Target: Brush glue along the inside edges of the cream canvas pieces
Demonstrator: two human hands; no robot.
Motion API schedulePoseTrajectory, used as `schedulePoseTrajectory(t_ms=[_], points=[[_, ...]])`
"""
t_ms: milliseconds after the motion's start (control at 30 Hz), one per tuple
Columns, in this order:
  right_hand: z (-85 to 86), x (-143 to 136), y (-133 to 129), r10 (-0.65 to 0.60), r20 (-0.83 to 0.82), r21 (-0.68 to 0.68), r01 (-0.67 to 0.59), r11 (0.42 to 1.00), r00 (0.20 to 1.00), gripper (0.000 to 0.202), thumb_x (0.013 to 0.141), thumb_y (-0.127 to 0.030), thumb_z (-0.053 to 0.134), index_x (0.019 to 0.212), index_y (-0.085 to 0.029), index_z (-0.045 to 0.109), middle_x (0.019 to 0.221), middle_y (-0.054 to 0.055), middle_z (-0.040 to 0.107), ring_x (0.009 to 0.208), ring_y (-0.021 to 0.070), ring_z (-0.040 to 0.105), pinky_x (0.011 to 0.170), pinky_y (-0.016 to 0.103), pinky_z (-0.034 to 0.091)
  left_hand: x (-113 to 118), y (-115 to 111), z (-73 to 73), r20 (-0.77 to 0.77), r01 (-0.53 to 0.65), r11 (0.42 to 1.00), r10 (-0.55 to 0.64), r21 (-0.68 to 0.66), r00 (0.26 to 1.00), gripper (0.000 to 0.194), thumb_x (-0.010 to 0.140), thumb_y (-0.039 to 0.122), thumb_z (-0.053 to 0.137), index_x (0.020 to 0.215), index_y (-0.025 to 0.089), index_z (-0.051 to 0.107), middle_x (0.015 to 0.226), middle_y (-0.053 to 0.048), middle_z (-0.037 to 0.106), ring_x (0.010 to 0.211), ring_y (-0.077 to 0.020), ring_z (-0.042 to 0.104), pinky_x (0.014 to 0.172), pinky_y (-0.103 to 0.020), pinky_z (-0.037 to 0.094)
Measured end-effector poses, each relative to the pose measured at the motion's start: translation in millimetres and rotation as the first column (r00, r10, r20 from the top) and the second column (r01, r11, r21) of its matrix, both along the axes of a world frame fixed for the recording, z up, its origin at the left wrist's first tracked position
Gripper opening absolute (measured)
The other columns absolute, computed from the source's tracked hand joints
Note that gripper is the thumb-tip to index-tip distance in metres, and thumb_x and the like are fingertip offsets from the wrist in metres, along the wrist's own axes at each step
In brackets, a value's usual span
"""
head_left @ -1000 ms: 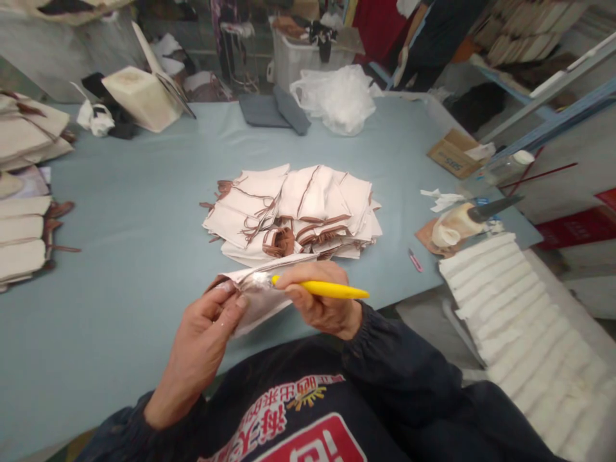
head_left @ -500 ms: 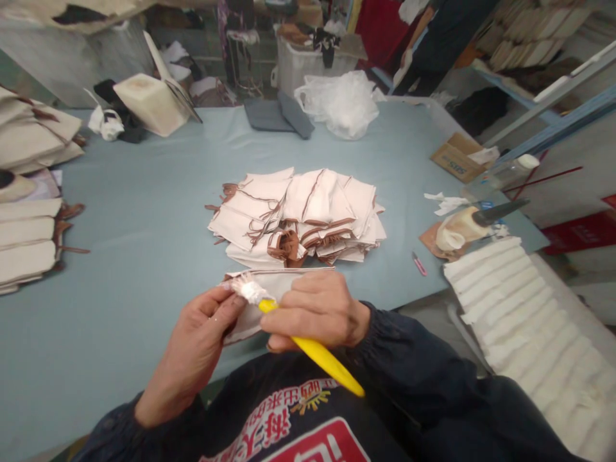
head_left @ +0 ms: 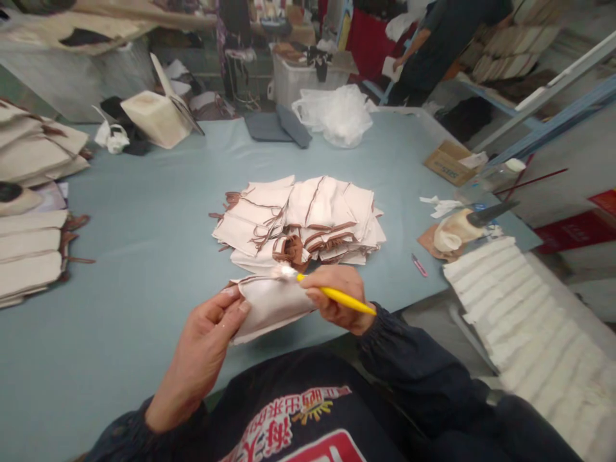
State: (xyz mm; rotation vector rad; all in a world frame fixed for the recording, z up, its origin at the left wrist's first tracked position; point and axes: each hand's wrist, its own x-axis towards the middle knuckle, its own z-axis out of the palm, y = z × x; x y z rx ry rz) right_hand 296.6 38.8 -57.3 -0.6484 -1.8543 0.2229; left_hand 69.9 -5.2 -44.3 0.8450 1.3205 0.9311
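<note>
Cream fabric piece (head_left: 269,307) held between left hand (head_left: 206,350) and right hand (head_left: 337,296).

One head-worn view only, looking forward and steeply down from close above the chest onto the near edge of a blue-grey table (head_left: 120,212); far end and background shelves at top. No second view for overlap.

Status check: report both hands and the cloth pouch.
Left hand grips cloth pouch. Right hand holds yellow brush, bristles at pouch's top edge. Pouch pile lies beyond, apart.
</note>
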Motion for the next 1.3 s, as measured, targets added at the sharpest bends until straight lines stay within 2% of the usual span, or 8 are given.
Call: schedulePoseTrajectory(t_ms=[100,200,333,467,567,867,1067,1300], points=[[0.5,6.0,-7.2,-0.172,-0.028,-0.081,0.170,0.982,0.985,0.022,0.103,-0.029,0.051,0.092,-0.021,0.068,0.071,0.003,0.074,0.062,0.0144,0.070,0.060,0.025,0.057,-7.9,-7.4,-3.9,-0.166,0.101,0.983,-0.076,0.150,0.983,0.027,0.082,0.044,0.074,0.081,0.017,0.070,0.078,-0.002,0.068,0.072,-0.0166,0.060,0.065,-0.024,0.050],[4.2,-2.1,-18.7,-0.187,-0.092,-0.274,0.156,0.949,0.978,0.024,0.104,-0.034,0.051,0.094,-0.020,0.068,0.065,0.000,0.067,0.054,0.0127,0.063,0.056,0.025,0.054,-13.2,-15.3,-6.5,-0.366,0.246,0.913,-0.118,0.326,0.923,0.023,0.089,0.033,0.062,0.071,0.019,0.063,0.070,0.000,0.062,0.062,-0.0135,0.055,0.057,-0.023,0.045],[12.4,-22.7,-30.8,-0.102,-0.285,-0.510,-0.061,0.858,0.953,0.022,0.103,-0.035,0.054,0.096,-0.019,0.067,0.058,-0.006,0.057,0.047,0.0092,0.053,0.049,0.022,0.047,-22.8,-26.4,-13.4,-0.590,0.463,0.703,-0.077,0.539,0.804,0.019,0.092,0.015,0.053,0.074,0.020,0.061,0.066,0.001,0.061,0.062,-0.0134,0.060,0.061,-0.023,0.048],[22.0,-40.1,-37.3,-0.015,-0.407,-0.599,-0.255,0.759,0.913,0.024,0.102,-0.037,0.055,0.091,-0.018,0.067,0.053,-0.008,0.052,0.043,0.0072,0.046,0.044,0.020,0.041,-34.5,-38.0,-21.2,-0.677,0.597,0.463,0.007,0.655,0.736,0.023,0.089,0.000,0.052,0.091,0.020,0.063,0.076,-0.003,0.070,0.073,-0.0162,0.067,0.076,-0.028,0.055],[25.4,-52.4,-39.4,-0.016,-0.436,-0.610,-0.283,0.740,0.900,0.025,0.102,-0.034,0.055,0.088,-0.018,0.067,0.052,-0.008,0.050,0.042,0.0070,0.044,0.043,0.020,0.040,-39.3,-45.3,-24.9,-0.700,0.637,0.352,0.082,0.686,0.709,0.026,0.086,-0.003,0.054,0.094,0.020,0.064,0.081,-0.007,0.075,0.078,-0.0195,0.069,0.081,-0.034,0.056],[25.0,-73.8,-59.6,0.289,-0.131,-0.460,-0.316,0.830,0.948,0.016,0.098,-0.023,0.056,0.088,-0.017,0.067,0.073,0.001,0.071,0.059,0.0099,0.064,0.057,0.020,0.051,-55.0,-60.9,-35.8,-0.771,0.722,0.280,0.141,0.633,0.621,0.018,0.094,0.004,0.054,0.086,0.019,0.060,0.066,-0.004,0.067,0.061,-0.0185,0.057,0.068,-0.035,0.050],[22.8,-74.9,-72.6,0.084,-0.206,-0.499,-0.178,0.848,0.975,0.020,0.100,-0.028,0.054,0.089,-0.019,0.068,0.072,0.002,0.072,0.060,0.0130,0.066,0.057,0.024,0.054,-57.9,-65.1,-34.2,-0.755,0.709,0.272,0.134,0.651,0.642,0.022,0.089,-0.002,0.053,0.101,0.015,0.061,0.085,-0.011,0.073,0.081,-0.0223,0.066,0.083,-0.037,0.054],[30.5,-77.3,-90.3,0.062,-0.164,-0.514,-0.139,0.846,0.984,0.022,0.099,-0.027,0.054,0.086,-0.020,0.069,0.067,0.001,0.071,0.053,0.0120,0.064,0.052,0.023,0.051,-59.8,-66.5,-40.2,-0.745,0.700,0.266,0.146,0.663,0.651,0.017,0.091,0.001,0.054,0.091,0.017,0.060,0.074,-0.007,0.069,0.072,-0.0210,0.062,0.074,-0.036,0.053]])
